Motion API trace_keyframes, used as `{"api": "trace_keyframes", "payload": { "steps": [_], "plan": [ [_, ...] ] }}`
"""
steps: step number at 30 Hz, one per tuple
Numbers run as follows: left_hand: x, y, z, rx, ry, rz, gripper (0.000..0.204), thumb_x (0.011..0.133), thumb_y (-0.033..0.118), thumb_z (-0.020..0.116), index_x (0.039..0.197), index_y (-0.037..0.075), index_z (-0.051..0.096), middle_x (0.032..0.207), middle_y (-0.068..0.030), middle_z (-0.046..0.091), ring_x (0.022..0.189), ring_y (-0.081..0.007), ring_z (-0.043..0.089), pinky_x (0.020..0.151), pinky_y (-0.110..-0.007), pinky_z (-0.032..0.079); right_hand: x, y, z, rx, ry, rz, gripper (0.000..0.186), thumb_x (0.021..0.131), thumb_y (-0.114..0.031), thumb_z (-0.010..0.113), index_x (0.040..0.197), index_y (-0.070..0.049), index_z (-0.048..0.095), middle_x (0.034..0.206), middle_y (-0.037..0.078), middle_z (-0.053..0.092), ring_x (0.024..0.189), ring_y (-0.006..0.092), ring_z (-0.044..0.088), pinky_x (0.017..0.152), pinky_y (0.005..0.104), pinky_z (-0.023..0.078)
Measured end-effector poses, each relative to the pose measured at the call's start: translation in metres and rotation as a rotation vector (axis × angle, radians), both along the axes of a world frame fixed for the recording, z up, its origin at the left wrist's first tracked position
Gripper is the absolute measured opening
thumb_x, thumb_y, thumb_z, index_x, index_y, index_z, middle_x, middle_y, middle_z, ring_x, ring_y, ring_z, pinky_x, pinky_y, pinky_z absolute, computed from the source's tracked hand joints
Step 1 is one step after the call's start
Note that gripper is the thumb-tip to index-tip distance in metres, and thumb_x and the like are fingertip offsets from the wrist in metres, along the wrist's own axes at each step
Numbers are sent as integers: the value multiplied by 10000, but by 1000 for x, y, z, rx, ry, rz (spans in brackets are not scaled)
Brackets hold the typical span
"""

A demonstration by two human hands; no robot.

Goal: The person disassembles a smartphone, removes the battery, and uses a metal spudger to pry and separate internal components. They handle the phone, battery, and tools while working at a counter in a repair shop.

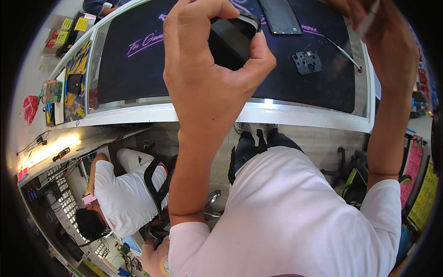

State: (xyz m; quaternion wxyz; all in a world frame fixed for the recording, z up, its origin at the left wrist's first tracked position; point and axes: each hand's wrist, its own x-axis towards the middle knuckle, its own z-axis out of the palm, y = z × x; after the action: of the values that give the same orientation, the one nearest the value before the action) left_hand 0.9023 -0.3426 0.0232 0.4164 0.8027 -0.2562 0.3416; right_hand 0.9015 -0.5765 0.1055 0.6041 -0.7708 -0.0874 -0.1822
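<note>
My left hand (207,64) is raised over the counter, its thumb and fingers curled round the edges of a dark phone (229,44). The phone is tilted, and the hand covers part of it. To the right, my right hand (387,46) is up near the top edge, smeared by motion. A pale streak shows by its fingers, and I cannot make out whether it is a held thing. Below and between the hands, a dark phone back cover (282,17), a black phone inner cover plate (307,62) and a thin screwdriver (344,54) lie on the mat.
The dark printed mat (134,76) covers much of the white-framed counter (230,115). Tiny screws lie near the cover plate. Boxes (69,34) and a black item (74,84) stand at the left. Behind, at lower left, a person in white (127,194) sits at a cluttered bench.
</note>
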Motion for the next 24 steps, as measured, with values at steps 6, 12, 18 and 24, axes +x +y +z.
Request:
{"api": "trace_keyframes", "payload": {
  "steps": [6,12,18,24],
  "plan": [
    [8,-5,-18,-90,-72,73,436,713,8,794,1079,50,561,1046,-129,586,1151,-350,645,989,-409,504,-19,-3,-3,58,62,-79,674,1160,-535,356,830,-55,695,545,36,570,411,80,532,408,187,418],
    [-10,-5,-3,-193,125,-81,492,769,25,825,1186,51,566,1355,-140,627,1164,-203,635,1106,-372,461,-40,-11,3,208,241,114,455,1154,-383,475,945,-31,673,738,56,655,609,88,626,552,219,502],
    [-8,4,-2,-101,156,-36,490,765,27,827,1172,51,556,1306,-132,640,1094,-201,657,1058,-358,501,-40,-41,-29,50,33,236,377,1175,-281,452,1307,18,640,1087,123,730,886,113,704,731,248,558],
    [-6,10,3,-40,164,-5,507,733,52,848,1141,69,548,1213,-112,658,1006,-186,666,997,-340,539,-33,-31,-17,-99,-7,266,388,1177,-283,444,1296,28,644,1120,153,746,894,141,735,779,283,580]
  ]
}}
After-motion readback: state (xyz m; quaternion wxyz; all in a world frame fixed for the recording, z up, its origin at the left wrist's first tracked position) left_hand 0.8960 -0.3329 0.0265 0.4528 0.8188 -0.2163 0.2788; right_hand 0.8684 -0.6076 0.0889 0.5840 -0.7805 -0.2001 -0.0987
